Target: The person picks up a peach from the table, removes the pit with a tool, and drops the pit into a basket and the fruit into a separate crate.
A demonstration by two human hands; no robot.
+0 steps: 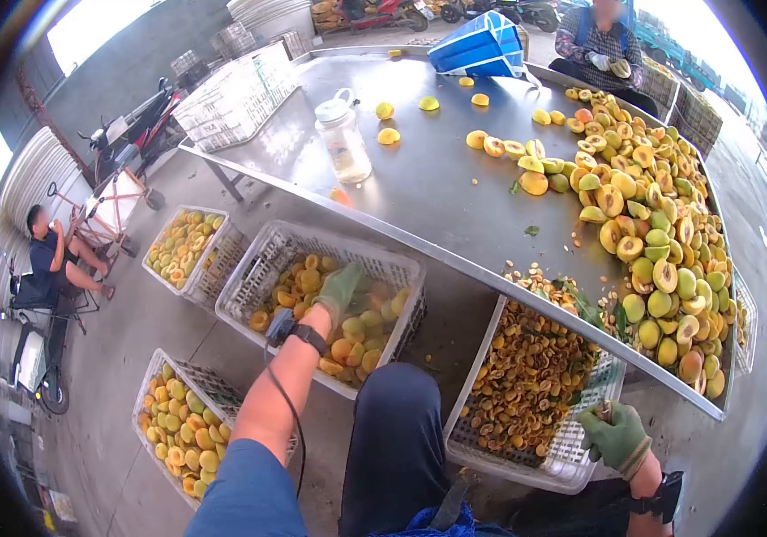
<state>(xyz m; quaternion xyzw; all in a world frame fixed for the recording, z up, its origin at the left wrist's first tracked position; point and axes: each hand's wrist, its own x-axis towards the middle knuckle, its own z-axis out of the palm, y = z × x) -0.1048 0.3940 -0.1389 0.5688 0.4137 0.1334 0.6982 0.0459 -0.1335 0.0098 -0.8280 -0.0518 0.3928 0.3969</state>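
Note:
My left hand [343,291], in a green glove, reaches into a pale plastic crate [238,277] of peach halves [295,285]. Motion smears its fingers, which hang close over the fruit. My right hand [614,437], gloved too, is closed beside the rim of another crate [567,467]. Something small and brownish shows at its fingers, but I cannot tell what it is. That crate holds a heap of brown peach pits [527,385]. A large pile of whole and halved peaches [661,233] covers the right side of the metal table [455,215].
Two more crates of peaches [188,434] [188,249] stand on the floor at left. A water bottle [344,143], a white crate [235,98] and a blue bag [480,46] sit on the table. One person [603,45] works across it; another [59,255] sits far left.

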